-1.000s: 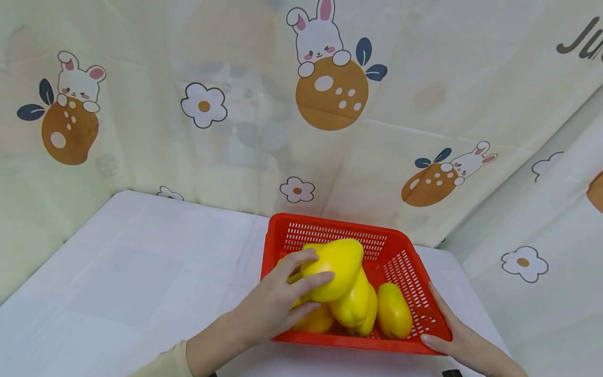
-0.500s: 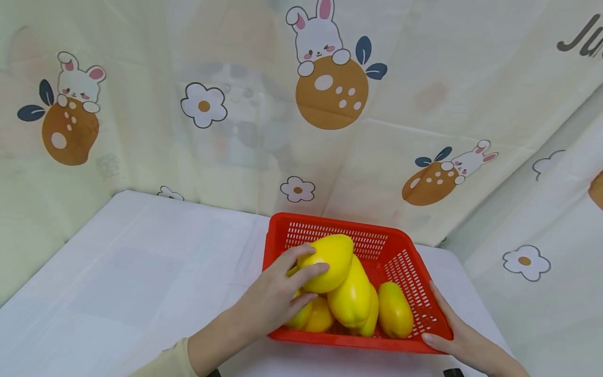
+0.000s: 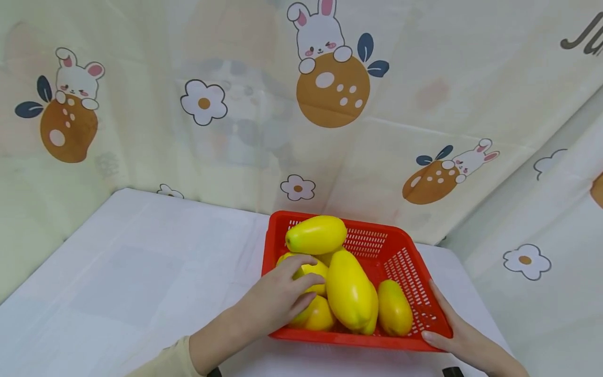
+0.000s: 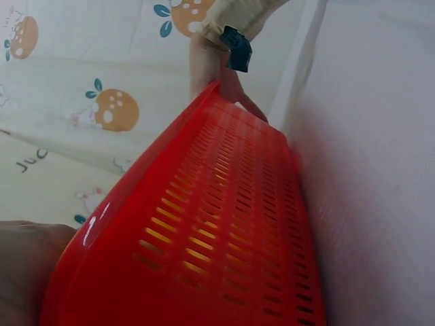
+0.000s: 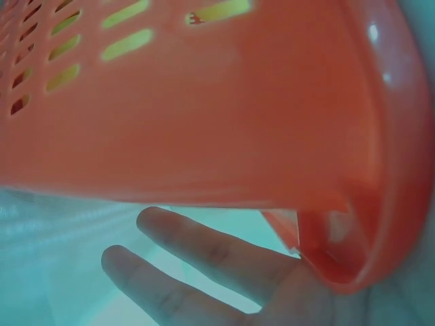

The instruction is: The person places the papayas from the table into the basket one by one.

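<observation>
A red plastic basket [image 3: 358, 341] with slotted walls holds several yellow papaya-like fruits. One yellow fruit [image 3: 315, 234] lies on top at the back left, apart from my fingers. My left hand [image 3: 278, 293] reaches over the left rim, fingers spread and slightly bent over another yellow fruit [image 3: 316, 272]; whether they touch it I cannot tell. A long yellow fruit [image 3: 348, 290] leans in the middle, and a smaller one [image 3: 394, 309] sits at the right. My right hand [image 3: 459, 335] grips the front right corner, thumb on the rim, with fingers [image 5: 211, 255] along the outside.
The basket stands on a white-covered table [image 3: 141, 272], near its back edge. Behind it hangs a cream curtain [image 3: 254, 146] printed with rabbits and flowers, which continues along the right side. A small dark object [image 3: 453, 372] shows at the bottom edge.
My left hand has let go of the top yellow fruit, which now lies farther back at the basket's left. My right hand has stayed on the corner.
</observation>
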### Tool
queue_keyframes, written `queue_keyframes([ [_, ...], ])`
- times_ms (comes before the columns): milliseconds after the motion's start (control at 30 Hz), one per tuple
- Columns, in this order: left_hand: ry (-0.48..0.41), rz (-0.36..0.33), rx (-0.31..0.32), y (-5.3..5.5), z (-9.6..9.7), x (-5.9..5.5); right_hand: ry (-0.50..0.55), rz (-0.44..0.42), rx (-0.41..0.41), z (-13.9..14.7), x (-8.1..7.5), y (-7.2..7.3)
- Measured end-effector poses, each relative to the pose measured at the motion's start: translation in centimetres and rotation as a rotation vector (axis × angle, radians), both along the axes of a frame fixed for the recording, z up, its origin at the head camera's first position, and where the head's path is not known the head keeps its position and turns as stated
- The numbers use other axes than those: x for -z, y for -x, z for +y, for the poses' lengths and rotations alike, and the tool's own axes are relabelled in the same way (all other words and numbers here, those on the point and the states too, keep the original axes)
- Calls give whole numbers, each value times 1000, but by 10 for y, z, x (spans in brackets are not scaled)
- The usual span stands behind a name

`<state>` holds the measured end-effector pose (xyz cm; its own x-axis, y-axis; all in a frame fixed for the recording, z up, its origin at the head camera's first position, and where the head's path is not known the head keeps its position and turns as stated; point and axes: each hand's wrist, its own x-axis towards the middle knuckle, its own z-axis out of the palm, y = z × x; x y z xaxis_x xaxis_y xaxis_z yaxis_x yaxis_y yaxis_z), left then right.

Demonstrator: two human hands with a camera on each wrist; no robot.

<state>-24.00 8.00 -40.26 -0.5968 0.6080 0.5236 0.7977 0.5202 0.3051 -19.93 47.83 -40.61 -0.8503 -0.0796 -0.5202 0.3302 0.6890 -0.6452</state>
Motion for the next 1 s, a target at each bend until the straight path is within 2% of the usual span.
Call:
queue_keyframes([
  [267, 36, 64, 40, 1, -1, 1, 17, 30, -27, -1, 0, 1],
  [467, 21, 101, 65, 0, 1, 2, -16, 21, -14, 1, 1, -1],
  [767, 57, 68, 73, -5, 1, 0, -33, 30, -13, -1, -1, -2],
  [1000, 40, 53, 76, -6, 1, 2, -58, 63, -23, -3, -4, -5],
])
